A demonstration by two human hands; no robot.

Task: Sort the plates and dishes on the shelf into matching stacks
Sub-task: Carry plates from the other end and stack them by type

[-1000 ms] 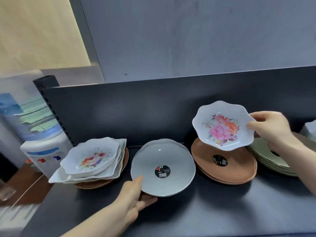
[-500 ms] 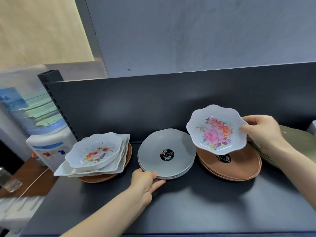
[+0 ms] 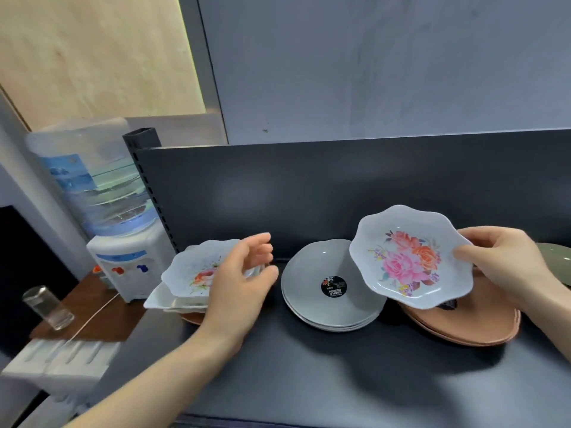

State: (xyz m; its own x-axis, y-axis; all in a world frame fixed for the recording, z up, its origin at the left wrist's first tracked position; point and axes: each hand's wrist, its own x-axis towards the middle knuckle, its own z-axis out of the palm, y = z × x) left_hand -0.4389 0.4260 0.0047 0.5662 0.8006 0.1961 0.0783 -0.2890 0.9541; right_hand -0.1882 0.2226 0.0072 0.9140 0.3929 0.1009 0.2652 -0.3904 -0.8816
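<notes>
Floral dish [image 3: 411, 257]: my right hand [image 3: 506, 267] gripped its rim, tilted over the brown plates [image 3: 463, 329] | my left hand [image 3: 244, 282]: fingers relaxed, empty, hung before the floral stack [image 3: 191, 273], contact unclear | grey plates [image 3: 312, 288]: sat stacked between, on the shelf [image 3: 340, 381].

Right hand [image 3: 506, 270] holding a flowered dish [image 3: 412, 257] above brown plates [image 3: 463, 330], left hand [image 3: 244, 279] open before white dishes [image 3: 188, 273], grey plates [image 3: 327, 291] between, dark shelf [image 3: 340, 375]
</notes>
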